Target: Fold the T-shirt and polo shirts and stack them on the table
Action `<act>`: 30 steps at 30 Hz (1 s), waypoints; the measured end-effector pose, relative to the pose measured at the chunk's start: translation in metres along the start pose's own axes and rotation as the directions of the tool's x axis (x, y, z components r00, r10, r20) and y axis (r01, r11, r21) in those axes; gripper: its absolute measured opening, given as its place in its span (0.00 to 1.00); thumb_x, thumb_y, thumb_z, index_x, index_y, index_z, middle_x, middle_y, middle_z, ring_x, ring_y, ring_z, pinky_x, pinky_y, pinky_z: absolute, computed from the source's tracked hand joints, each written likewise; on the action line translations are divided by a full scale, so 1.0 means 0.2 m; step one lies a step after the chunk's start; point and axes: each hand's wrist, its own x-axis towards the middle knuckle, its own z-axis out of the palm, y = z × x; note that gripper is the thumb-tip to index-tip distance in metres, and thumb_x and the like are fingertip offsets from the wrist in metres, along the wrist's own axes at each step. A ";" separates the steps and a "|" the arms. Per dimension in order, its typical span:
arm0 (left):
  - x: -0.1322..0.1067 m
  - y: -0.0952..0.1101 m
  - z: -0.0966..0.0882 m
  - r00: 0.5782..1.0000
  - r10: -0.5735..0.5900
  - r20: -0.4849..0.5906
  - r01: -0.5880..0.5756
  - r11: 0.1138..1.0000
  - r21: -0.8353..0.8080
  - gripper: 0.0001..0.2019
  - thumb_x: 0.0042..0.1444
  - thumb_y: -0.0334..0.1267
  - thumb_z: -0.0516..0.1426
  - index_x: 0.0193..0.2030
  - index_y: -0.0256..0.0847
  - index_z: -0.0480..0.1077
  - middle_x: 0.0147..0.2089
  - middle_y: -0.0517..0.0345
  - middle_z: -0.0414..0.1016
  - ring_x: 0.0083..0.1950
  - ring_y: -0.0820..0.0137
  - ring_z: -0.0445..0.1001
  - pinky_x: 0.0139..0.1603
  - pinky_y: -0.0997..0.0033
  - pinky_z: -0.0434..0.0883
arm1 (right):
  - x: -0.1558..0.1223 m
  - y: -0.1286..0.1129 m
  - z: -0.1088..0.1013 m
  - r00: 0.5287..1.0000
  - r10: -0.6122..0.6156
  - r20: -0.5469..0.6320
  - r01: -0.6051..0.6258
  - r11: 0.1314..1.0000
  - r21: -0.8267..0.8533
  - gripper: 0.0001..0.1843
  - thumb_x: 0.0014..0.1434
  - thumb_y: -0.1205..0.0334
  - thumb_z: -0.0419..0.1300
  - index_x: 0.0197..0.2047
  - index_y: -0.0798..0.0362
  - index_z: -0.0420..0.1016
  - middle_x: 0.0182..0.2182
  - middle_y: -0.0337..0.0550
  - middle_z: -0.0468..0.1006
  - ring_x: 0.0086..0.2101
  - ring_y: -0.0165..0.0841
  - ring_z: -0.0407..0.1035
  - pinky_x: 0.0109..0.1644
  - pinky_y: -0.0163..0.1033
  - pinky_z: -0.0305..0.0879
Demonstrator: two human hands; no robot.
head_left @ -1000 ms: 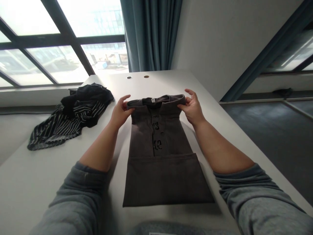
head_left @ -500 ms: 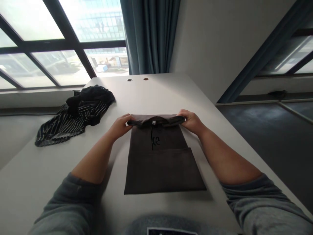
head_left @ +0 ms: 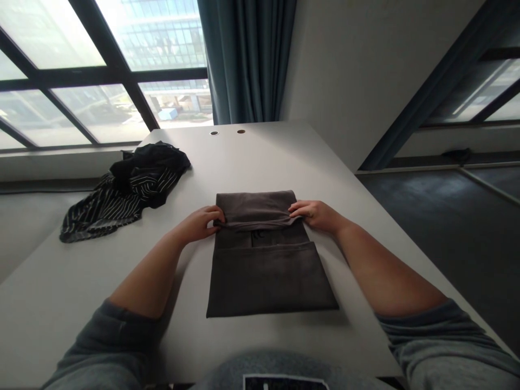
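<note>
A dark grey T-shirt (head_left: 268, 279) lies folded flat on the white table, with its lower part doubled up in a wide band. Its top part is turned over as a flap (head_left: 255, 208) that hides nearly all the black lettering. My left hand (head_left: 198, 225) grips the flap's left end at the fold edge. My right hand (head_left: 312, 214) lies on the right end, its fingertips holding the same edge.
A black garment with white stripes (head_left: 125, 189) lies crumpled on the white table (head_left: 81, 271) to the left. Two round holes (head_left: 227, 131) mark the far end. A window and blue curtain (head_left: 246, 59) stand beyond; dark floor lies past the right table edge.
The shirt's top has come down from a raised roll and now lies flat as a flap over the lettering. Both hands have lowered with it, toward me.
</note>
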 end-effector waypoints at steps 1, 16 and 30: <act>-0.01 0.00 -0.01 1.000 0.014 0.015 -0.014 1.000 -0.016 0.09 0.61 0.39 0.59 0.45 0.48 0.79 0.52 0.51 0.79 0.54 0.60 0.78 0.59 0.60 0.75 | -0.01 0.02 -0.01 1.000 0.001 0.012 -0.001 1.000 -0.015 0.26 0.49 0.72 0.54 0.43 0.45 0.89 0.53 0.40 0.85 0.56 0.42 0.77 0.68 0.50 0.69; 0.17 0.10 0.20 1.000 -0.023 0.003 0.021 0.963 0.270 0.33 0.65 0.55 0.62 0.74 0.53 0.66 0.81 0.52 0.54 0.81 0.45 0.52 0.78 0.40 0.54 | 0.12 -0.16 0.15 0.987 -0.127 0.097 0.146 0.963 -0.226 0.30 0.67 0.51 0.65 0.71 0.43 0.72 0.75 0.46 0.61 0.74 0.54 0.50 0.77 0.65 0.50; 0.09 -0.03 0.15 0.983 -0.020 0.183 -0.024 0.971 0.240 0.32 0.72 0.55 0.53 0.79 0.54 0.56 0.83 0.55 0.44 0.82 0.52 0.47 0.81 0.48 0.49 | 0.07 -0.04 0.11 0.974 -0.106 0.200 0.126 0.988 -0.088 0.31 0.69 0.62 0.60 0.74 0.39 0.67 0.75 0.38 0.59 0.74 0.45 0.53 0.78 0.59 0.50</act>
